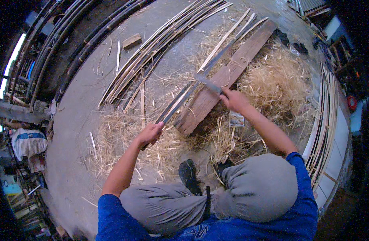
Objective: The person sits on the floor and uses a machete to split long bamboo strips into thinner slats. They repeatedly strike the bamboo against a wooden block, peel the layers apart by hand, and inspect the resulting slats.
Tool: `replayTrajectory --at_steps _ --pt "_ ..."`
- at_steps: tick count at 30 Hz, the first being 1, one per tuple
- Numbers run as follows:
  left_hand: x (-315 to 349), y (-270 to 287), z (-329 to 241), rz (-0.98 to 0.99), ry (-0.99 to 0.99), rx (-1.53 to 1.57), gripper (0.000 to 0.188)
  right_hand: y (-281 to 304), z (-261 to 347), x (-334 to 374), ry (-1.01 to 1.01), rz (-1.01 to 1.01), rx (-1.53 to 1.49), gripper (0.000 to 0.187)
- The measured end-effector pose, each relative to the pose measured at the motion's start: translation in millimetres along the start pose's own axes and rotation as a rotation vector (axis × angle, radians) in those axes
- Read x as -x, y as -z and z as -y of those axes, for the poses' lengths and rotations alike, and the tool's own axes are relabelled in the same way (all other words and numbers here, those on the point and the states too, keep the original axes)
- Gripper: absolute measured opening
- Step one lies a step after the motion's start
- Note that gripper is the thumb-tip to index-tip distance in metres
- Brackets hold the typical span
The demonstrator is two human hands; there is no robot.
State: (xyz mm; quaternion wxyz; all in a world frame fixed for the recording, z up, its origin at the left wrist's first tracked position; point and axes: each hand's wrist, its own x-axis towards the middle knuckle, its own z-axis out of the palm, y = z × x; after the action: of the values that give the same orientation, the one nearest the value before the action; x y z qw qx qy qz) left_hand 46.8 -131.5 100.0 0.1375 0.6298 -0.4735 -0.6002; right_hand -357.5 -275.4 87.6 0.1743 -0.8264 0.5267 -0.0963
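My left hand (150, 134) is closed around the near end of a long split bamboo strip (174, 105), dark on one face and pale on the other. The strip runs away from me, up along the left side of a thick wooden plank (208, 100). In my right hand (235, 101) is a knife, its handle mostly hidden by my fingers. Its grey blade (209, 83) points left over the plank, and its tip end crosses the strip. Whether the edge bites into the bamboo I cannot tell. Other pale strips lie close beside the plank's far end.
Curly bamboo shavings (272, 80) are heaped right of the plank and scattered around my feet. A bundle of strips (152, 50) lies ahead left, near a wood block (132, 41). More strips (323, 120) line the right side. Dark bamboo poles (92, 44) stretch along the far left.
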Motion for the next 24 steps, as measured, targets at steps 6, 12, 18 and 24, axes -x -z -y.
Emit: replayTrajectory --at_steps 6,12,18,24 --pt "8.0 1.2 -0.6 0.031 0.04 0.058 0.056 -2.5 2.9 15.1 0.184 0.063 -0.044 0.044" --pt "8.5 2.7 6.3 0.046 0.066 0.108 0.055 8.9 16.8 25.2 0.228 0.048 -0.119 0.043" --pt "8.8 2.3 -2.9 0.043 0.123 0.089 0.054 -6.9 -4.3 17.2 0.058 0.011 -0.083 0.044" --pt "7.1 4.8 -2.9 0.033 0.095 0.006 0.05 -6.0 -5.4 11.7 -0.002 0.061 -0.135 0.043"
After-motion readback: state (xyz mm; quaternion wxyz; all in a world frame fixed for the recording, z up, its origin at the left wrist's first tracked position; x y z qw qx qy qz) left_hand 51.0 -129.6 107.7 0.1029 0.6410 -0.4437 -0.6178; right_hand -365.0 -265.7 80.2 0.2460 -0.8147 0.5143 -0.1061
